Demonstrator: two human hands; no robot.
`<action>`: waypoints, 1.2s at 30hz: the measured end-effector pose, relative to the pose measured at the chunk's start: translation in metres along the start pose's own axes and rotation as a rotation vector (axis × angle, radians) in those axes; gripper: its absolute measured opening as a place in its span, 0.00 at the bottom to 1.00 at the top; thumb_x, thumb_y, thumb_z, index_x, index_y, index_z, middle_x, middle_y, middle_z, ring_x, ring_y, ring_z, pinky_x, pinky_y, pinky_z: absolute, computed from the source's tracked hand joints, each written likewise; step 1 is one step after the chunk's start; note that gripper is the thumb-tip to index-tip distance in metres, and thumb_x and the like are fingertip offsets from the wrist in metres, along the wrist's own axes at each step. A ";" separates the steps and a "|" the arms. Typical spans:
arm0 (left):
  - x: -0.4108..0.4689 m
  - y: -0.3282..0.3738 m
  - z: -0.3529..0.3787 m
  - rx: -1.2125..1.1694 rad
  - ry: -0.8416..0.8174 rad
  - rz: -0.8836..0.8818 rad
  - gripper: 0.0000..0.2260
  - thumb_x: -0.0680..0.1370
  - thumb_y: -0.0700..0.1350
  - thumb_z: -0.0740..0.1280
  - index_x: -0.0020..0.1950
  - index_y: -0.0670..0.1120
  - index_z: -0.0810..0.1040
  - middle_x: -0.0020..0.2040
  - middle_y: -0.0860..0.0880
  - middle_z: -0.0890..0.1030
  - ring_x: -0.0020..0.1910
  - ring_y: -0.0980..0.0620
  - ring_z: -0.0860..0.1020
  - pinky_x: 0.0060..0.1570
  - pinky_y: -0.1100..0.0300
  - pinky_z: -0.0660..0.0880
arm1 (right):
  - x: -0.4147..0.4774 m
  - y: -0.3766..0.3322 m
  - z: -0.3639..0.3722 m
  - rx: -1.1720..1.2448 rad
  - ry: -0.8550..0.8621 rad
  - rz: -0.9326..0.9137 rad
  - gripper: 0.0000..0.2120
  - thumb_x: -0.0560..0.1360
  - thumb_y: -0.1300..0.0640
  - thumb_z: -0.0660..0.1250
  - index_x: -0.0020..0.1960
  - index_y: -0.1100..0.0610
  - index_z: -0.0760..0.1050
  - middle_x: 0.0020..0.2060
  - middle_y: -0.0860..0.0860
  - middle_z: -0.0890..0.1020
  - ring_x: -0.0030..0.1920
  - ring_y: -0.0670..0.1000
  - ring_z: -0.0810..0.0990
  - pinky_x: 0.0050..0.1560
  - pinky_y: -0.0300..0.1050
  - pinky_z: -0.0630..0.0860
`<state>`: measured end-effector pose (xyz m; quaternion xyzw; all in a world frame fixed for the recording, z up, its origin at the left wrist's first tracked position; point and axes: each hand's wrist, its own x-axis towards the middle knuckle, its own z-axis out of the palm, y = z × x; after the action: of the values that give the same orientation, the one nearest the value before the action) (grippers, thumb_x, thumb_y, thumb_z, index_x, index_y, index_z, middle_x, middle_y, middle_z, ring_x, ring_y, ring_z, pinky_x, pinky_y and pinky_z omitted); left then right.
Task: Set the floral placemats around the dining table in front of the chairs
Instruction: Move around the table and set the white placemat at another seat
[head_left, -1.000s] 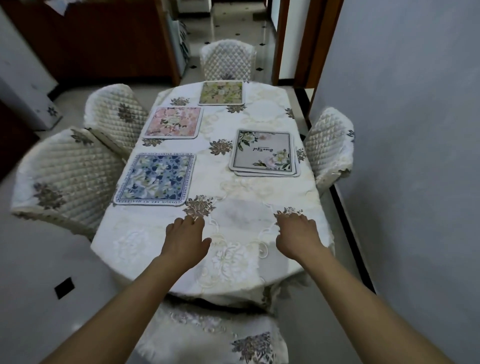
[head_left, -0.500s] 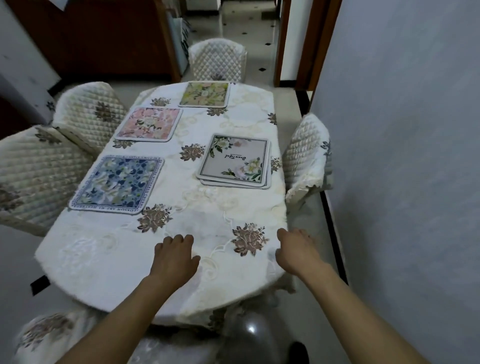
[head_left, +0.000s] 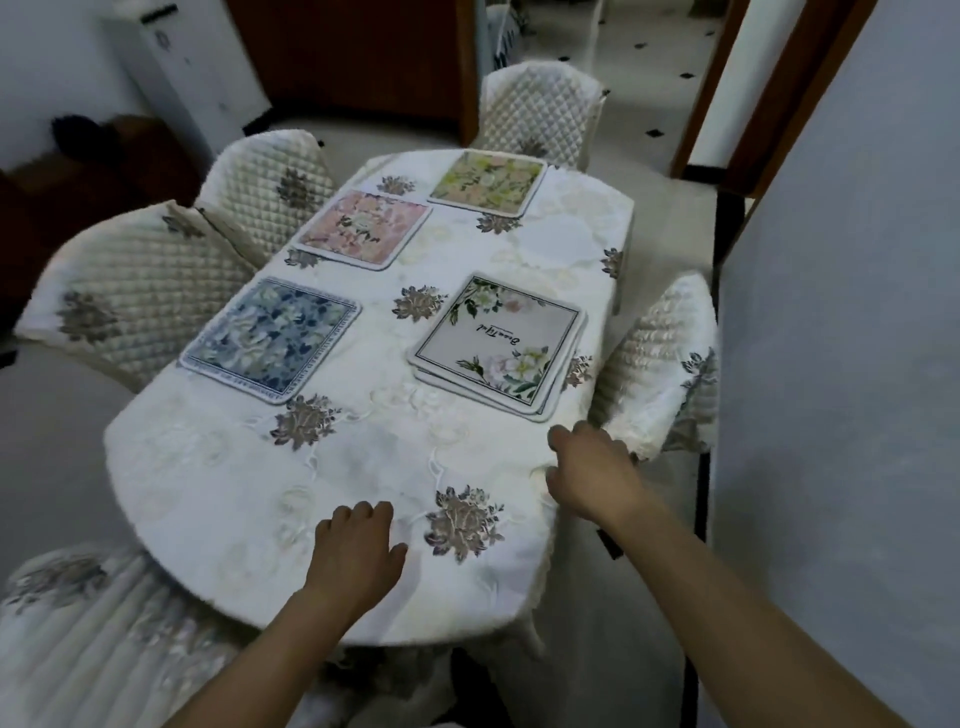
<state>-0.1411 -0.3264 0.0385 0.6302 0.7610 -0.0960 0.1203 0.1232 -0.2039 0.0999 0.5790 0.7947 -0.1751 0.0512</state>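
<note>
The oval dining table wears a white embroidered cloth. On its left side lie a blue floral placemat and a pink one, each before a quilted chair. A green-yellow placemat sits at the far end. A small stack of white placemats with green leaves rests on the right side. My left hand lies palm down on the near part of the cloth, holding nothing. My right hand hovers at the table's right edge, just short of the stack, fingers loosely curled and empty.
Quilted white chairs stand at the left, back left, far end, right and near left. A grey wall runs close along the right side. A dark wooden cabinet is behind.
My view has shifted to the right around the table's near end. My right hand has gone from the near edge to the right edge, closer to the stack. The placemats have not moved.
</note>
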 end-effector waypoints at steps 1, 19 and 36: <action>0.004 -0.001 0.003 0.004 -0.009 -0.011 0.18 0.77 0.59 0.60 0.62 0.50 0.71 0.56 0.49 0.77 0.57 0.45 0.74 0.53 0.51 0.69 | 0.013 -0.005 -0.007 -0.013 0.008 -0.026 0.14 0.74 0.56 0.61 0.58 0.57 0.70 0.52 0.58 0.75 0.54 0.62 0.75 0.51 0.54 0.71; 0.184 0.098 -0.001 -0.112 0.012 -0.239 0.17 0.77 0.54 0.62 0.62 0.45 0.72 0.57 0.44 0.77 0.58 0.40 0.73 0.58 0.48 0.67 | 0.304 0.051 -0.052 -0.281 -0.191 -0.456 0.20 0.77 0.52 0.63 0.67 0.56 0.68 0.58 0.59 0.73 0.58 0.61 0.74 0.53 0.51 0.73; 0.252 0.261 0.029 -1.139 -0.142 -1.122 0.11 0.74 0.53 0.67 0.43 0.48 0.68 0.44 0.46 0.80 0.45 0.49 0.78 0.35 0.58 0.64 | 0.526 0.010 -0.004 -0.415 -0.299 -0.963 0.25 0.74 0.50 0.65 0.68 0.56 0.68 0.60 0.60 0.75 0.60 0.63 0.75 0.56 0.55 0.74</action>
<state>0.0728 -0.0504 -0.0639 -0.0124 0.8870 0.2209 0.4054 -0.0372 0.2751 -0.0480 0.0960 0.9719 -0.0989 0.1909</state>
